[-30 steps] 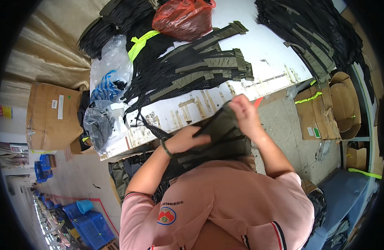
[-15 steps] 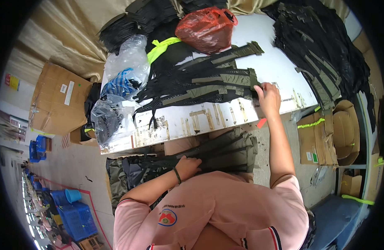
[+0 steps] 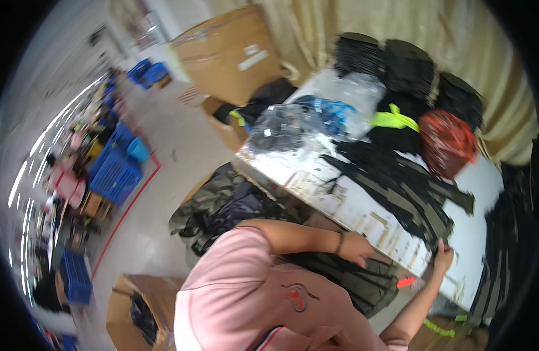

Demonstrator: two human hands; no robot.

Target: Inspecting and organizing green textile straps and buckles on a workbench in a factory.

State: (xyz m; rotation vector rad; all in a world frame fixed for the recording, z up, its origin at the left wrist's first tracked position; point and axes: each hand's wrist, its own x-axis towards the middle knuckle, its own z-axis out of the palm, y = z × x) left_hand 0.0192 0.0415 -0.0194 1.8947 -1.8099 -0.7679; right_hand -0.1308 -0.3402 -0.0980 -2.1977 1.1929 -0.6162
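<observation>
Black mesh-and-olive strips (image 3: pixel 407 187), fanned in a flat pile near the front edge of the table (image 3: pixel 358 215). More olive-and-black pieces (image 3: pixel 363 286), layered, below that edge.

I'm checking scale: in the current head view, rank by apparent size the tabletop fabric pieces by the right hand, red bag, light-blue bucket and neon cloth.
1. Fabric pieces
2. Red bag
3. Light-blue bucket and neon cloth: too alike to rank
</observation>
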